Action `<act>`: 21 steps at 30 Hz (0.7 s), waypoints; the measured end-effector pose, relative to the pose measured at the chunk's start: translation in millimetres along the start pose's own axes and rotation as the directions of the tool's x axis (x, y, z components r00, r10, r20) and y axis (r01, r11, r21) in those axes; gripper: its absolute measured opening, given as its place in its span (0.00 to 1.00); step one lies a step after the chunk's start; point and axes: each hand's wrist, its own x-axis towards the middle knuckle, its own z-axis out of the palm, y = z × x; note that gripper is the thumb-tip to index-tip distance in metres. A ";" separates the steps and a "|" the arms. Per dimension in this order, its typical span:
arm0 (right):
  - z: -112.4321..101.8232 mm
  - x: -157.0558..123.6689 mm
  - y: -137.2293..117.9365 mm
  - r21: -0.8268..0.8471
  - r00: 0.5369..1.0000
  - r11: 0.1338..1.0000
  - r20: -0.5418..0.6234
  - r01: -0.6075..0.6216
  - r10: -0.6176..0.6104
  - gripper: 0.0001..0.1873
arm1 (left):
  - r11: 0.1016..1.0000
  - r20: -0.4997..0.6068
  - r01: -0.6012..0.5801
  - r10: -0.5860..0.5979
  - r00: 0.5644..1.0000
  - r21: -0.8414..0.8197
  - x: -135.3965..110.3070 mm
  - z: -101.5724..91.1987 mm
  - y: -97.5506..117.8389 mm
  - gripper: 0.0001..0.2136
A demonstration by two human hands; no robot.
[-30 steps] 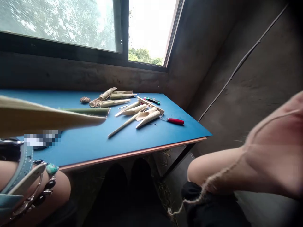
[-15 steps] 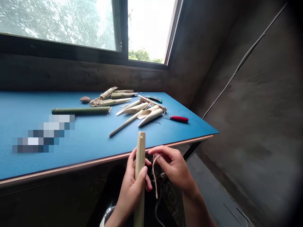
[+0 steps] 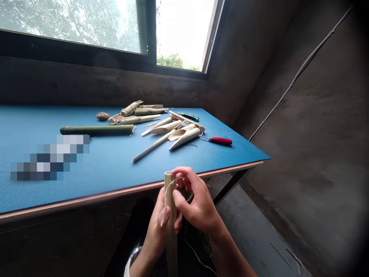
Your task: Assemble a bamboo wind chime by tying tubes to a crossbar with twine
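My left hand (image 3: 157,227) is closed around a pale split-bamboo strip (image 3: 171,227), which stands almost upright below the table's front edge. My right hand (image 3: 196,202) pinches a thin jute twine (image 3: 174,181) at the strip's top end. The twine crosses the top of the strip, and its loose length hangs down below my hands. My fingers hide part of the strip. Both hands are just in front of the blue table (image 3: 95,184), close to its edge.
The blue table holds a green bamboo tube (image 3: 96,130), a twine ball (image 3: 103,116), several bamboo pieces (image 3: 184,136) and a red-handled knife (image 3: 220,141). A blurred patch covers part of the tabletop. A window and concrete wall stand behind; straw lies below.
My right hand has moved up to the strip's top end and brought the twine across it. The strip now sits lower in my left hand.
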 end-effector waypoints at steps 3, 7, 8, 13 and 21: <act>2.9 -2.6 -0.9 0.044 1.000 0.999 -0.004 0.018 -0.017 0.20 | 0.994 -0.015 -0.029 0.031 0.999 0.110 1.0 0.2 7.4 0.31; 8.4 -4.7 -0.4 0.091 0.997 0.996 -0.078 0.025 -0.017 0.13 | 0.964 -0.006 -0.088 0.093 0.996 0.252 1.9 4.1 15.9 0.31; 10.0 -4.9 0.4 0.101 0.994 0.995 -0.109 0.021 -0.010 0.12 | 0.958 0.003 -0.090 0.092 0.996 0.271 1.8 5.2 16.5 0.30; 14.4 -5.3 4.7 0.132 0.985 0.991 -0.171 0.002 0.021 0.10 | 0.952 -0.011 -0.075 0.082 0.997 0.296 1.5 6.8 13.5 0.28; 15.0 -7.4 3.0 0.218 0.986 0.975 -0.153 -0.035 0.070 0.11 | 0.963 -0.081 -0.055 0.079 0.994 0.264 8.7 5.4 14.1 0.24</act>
